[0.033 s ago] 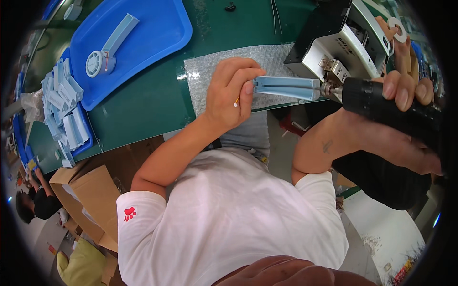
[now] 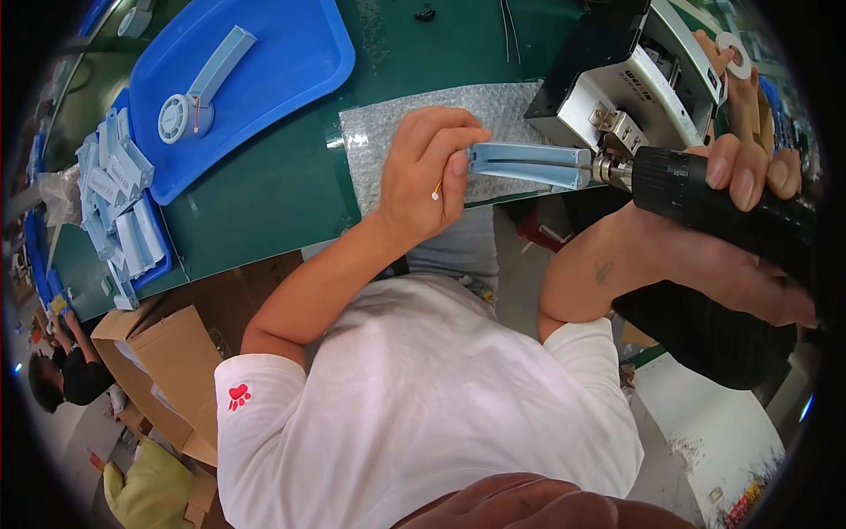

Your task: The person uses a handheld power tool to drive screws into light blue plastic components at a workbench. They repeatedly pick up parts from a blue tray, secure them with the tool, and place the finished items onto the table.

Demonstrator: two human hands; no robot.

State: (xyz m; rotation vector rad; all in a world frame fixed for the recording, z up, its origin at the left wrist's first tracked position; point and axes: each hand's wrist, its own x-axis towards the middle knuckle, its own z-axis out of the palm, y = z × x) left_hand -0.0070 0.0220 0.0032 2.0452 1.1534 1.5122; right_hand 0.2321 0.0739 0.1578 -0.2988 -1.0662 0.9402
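A long pale-blue plastic fan handle (image 2: 533, 165) with an open channel lies level above the bubble wrap. My left hand (image 2: 429, 167) is closed round its left end, and a short wire with a white plug (image 2: 436, 193) pokes out below the fingers. In my right hand (image 2: 749, 176) is a black electric screwdriver (image 2: 674, 181), held almost flat and pointing left. Its metal tip meets the handle's right end; whether a screw sits there is hidden. A similar handle joined to a round fan (image 2: 179, 119) lies in the blue tray (image 2: 304, 66).
Bubble wrap (image 2: 370, 150) covers part of the green table (image 2: 256, 207). A silver and black machine (image 2: 608, 97) stands at the right, close to the screwdriver. Several pale-blue handle parts (image 2: 115, 176) are heaped at the left. Another person's hand (image 2: 714, 53) holds a white ring beyond the machine.
The fan handle has turned slightly in my left hand, its right end a touch lower. The screwdriver has shifted very little.
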